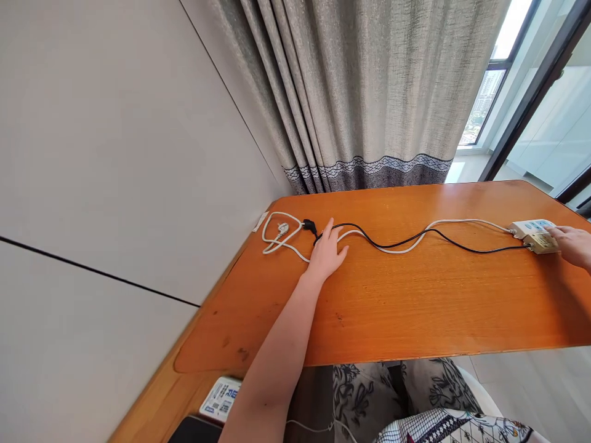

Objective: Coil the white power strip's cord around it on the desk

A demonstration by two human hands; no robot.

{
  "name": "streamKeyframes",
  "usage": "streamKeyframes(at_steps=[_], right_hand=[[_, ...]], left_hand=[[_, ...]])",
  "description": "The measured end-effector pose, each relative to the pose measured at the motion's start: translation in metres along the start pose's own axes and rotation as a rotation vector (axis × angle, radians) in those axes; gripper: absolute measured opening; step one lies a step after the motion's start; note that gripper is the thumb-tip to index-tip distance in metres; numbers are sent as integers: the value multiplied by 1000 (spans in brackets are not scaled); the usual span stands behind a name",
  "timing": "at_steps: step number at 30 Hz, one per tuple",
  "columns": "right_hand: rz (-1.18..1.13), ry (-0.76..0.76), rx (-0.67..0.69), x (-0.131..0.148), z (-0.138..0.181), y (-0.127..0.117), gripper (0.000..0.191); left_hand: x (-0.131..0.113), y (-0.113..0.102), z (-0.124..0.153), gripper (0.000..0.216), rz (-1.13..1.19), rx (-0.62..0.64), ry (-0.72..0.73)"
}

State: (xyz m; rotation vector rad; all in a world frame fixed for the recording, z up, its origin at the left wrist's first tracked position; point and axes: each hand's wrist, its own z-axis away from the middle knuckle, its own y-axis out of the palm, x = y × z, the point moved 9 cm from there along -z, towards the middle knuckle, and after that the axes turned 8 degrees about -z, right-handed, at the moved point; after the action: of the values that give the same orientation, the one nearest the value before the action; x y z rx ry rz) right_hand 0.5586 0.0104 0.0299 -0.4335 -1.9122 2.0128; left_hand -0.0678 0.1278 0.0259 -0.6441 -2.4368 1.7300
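My left hand [325,251] lies palm down on the table with its fingers spread. It rests across a white cable [406,251] and a black cable [475,251]. Just left of its fingertips is a black plug [309,225]. Farther left, a white plug [283,228] sits inside a loop of the white cable. At the far right, my right hand [574,244], partly cut off by the frame edge, has its fingers on the ends of two power strips. One is a white power strip [526,227]; the nearer is a beige power strip [541,243]. Its underside grip is hidden.
The orange-brown wooden table [415,307] meets a pale wall panel [115,154] on the left. Grey curtains [383,92] hang behind it. A white labelled box [221,397] and a dark object [195,431] are below the near left corner.
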Motion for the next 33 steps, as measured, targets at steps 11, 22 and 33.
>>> streamKeyframes(at_steps=[11, 22, 33], right_hand=[[-146, -836, -175, 284, 65, -37, 62], [168, -941, 184, 406, 85, 18, 52], [189, -943, 232, 406, 96, 23, 49]], left_hand=[[-6, 3, 3, 42, -42, 153, -50], [-1, -6, 1, 43, -25, 45, -50], [7, -22, 0, 59, 22, -253, -47]])
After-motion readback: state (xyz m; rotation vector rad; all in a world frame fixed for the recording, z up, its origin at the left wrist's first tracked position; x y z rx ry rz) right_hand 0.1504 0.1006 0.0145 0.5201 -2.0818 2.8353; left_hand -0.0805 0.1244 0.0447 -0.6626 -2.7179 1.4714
